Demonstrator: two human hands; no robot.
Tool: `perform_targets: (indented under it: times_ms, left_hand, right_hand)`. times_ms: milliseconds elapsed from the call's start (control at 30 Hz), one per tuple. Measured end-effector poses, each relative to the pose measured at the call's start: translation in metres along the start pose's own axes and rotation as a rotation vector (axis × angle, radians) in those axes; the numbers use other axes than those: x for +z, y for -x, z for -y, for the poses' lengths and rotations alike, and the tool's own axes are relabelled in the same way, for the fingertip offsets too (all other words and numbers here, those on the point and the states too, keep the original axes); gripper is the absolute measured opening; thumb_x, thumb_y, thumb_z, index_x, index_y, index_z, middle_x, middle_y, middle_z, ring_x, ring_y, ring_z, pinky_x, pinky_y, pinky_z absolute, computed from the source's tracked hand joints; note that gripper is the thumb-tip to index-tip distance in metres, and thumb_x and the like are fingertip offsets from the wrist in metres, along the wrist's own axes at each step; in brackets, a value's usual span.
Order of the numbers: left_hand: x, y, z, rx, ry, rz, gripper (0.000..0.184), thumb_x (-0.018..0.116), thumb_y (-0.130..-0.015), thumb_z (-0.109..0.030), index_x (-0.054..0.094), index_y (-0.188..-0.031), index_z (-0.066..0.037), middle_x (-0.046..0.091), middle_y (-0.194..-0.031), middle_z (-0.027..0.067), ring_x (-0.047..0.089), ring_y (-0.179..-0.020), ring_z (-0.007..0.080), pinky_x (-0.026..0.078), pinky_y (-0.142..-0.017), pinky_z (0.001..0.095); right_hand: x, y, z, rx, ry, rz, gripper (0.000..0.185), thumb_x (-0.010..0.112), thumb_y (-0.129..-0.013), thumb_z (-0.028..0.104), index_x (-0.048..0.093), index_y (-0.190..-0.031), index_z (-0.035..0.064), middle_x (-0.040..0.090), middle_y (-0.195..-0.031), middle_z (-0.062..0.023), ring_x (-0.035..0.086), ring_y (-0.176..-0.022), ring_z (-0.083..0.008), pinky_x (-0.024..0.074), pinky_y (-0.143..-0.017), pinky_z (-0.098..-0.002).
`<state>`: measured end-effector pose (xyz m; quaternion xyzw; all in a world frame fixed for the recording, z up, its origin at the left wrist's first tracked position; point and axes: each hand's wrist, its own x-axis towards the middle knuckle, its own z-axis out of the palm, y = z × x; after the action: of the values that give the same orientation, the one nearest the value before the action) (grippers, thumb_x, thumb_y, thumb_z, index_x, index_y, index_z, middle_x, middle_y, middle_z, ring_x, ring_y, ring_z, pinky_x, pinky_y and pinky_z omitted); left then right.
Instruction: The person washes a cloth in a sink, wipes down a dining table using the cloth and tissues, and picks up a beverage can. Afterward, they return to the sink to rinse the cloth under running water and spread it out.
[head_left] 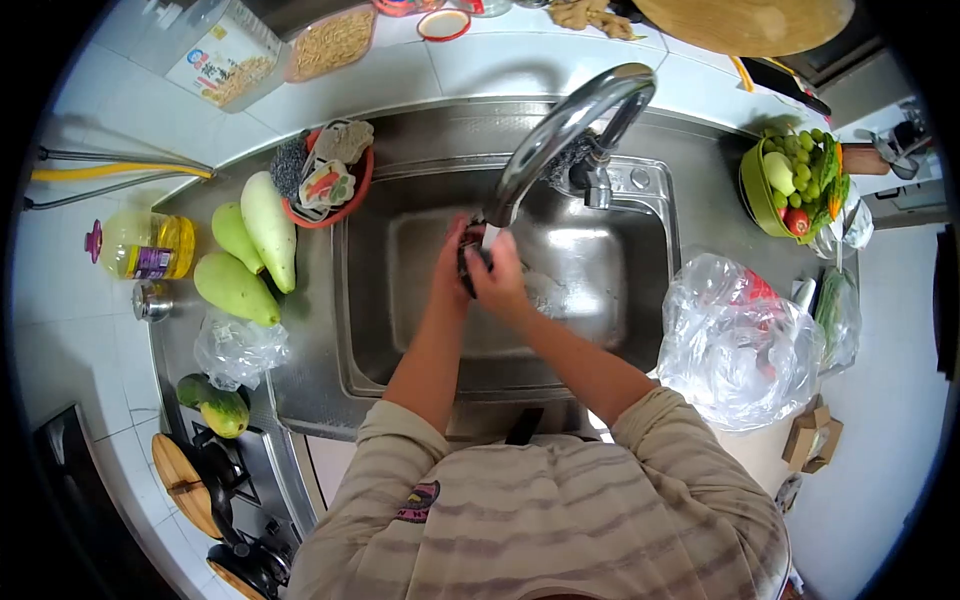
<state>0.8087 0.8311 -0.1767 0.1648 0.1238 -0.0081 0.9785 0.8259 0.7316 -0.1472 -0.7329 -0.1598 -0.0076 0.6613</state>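
Both hands are together over the steel sink (365, 320), under the spout of the chrome faucet (540, 150). My left hand (454, 245) is closed around a small dark object (467, 268), whose kind I cannot make out. Pressed against the same object from the right is my right hand (503, 280), its fingers curled over it. A whitish strip that looks like running water falls from the spout between the hands. Fingers and spout hide much of the dark object.
Left of the sink are a red basket (364, 190) with scrubbers, several pale green gourds (268, 232) and an oil bottle (150, 245). To the right lie clear plastic bags (735, 345) and a green basket (752, 190) of produce. A stove (245, 470) stands lower left.
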Motion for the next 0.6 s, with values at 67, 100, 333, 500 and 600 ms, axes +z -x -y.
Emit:
perform_targets:
  times_ms: [67,100,333,500,600]
  left_hand:
    - [0.01,0.002,0.001,-0.008,-0.001,-0.24,0.031,0.051,-0.095,-0.036,0.06,-0.104,-0.007,0.063,-0.098,0.0054,0.061,-0.094,0.0181,0.049,-0.081,0.0283]
    - [0.021,0.005,0.0,-0.035,-0.017,-0.328,0.032,0.05,-0.095,-0.036,0.06,-0.1,-0.006,0.063,-0.096,0.0056,0.061,-0.089,0.0158,0.049,-0.077,0.0262]
    - [0.041,0.004,0.026,-0.083,-0.111,-0.444,0.035,0.051,-0.094,-0.039,0.06,-0.102,-0.006,0.063,-0.087,0.0057,0.061,-0.081,0.0174,0.05,-0.071,0.0313]
    - [-0.03,-0.001,0.019,-0.036,-0.145,-0.406,0.034,0.047,-0.095,-0.037,0.06,-0.103,-0.007,0.064,-0.088,0.0076,0.061,-0.079,0.022,0.05,-0.074,0.0356]
    - [-0.043,-0.005,0.016,-0.202,0.119,-0.144,0.035,0.044,-0.096,-0.038,0.06,-0.105,-0.008,0.064,-0.093,0.0078,0.061,-0.082,0.0233,0.05,-0.074,0.0361]
  right_hand:
    - [-0.004,0.016,0.031,-0.338,0.264,0.133,0.021,0.062,-0.08,0.013,0.06,-0.099,0.0038,0.057,-0.091,-0.0142,0.056,-0.087,-0.0342,0.0458,-0.077,-0.0405]
    - [-0.008,0.016,0.034,-0.327,0.273,0.14,0.021,0.062,-0.08,0.013,0.06,-0.099,0.0038,0.057,-0.091,-0.0142,0.056,-0.087,-0.0342,0.0458,-0.077,-0.0405]
    - [-0.02,-0.037,-0.039,0.543,0.405,0.357,0.016,0.063,-0.078,0.021,0.062,-0.083,0.0056,0.058,-0.091,-0.0159,0.056,-0.085,-0.0354,0.0457,-0.069,-0.0428]
    - [0.003,0.013,-0.044,0.218,0.26,0.151,0.026,0.059,-0.083,0.03,0.065,-0.085,0.0046,0.061,-0.086,-0.0174,0.058,-0.076,-0.0367,0.0462,-0.067,-0.0427]
    - [0.006,0.018,0.004,-0.355,0.321,0.104,0.032,0.056,-0.086,0.034,0.066,-0.087,0.003,0.062,-0.083,-0.0183,0.059,-0.076,-0.0396,0.047,-0.069,-0.0443]
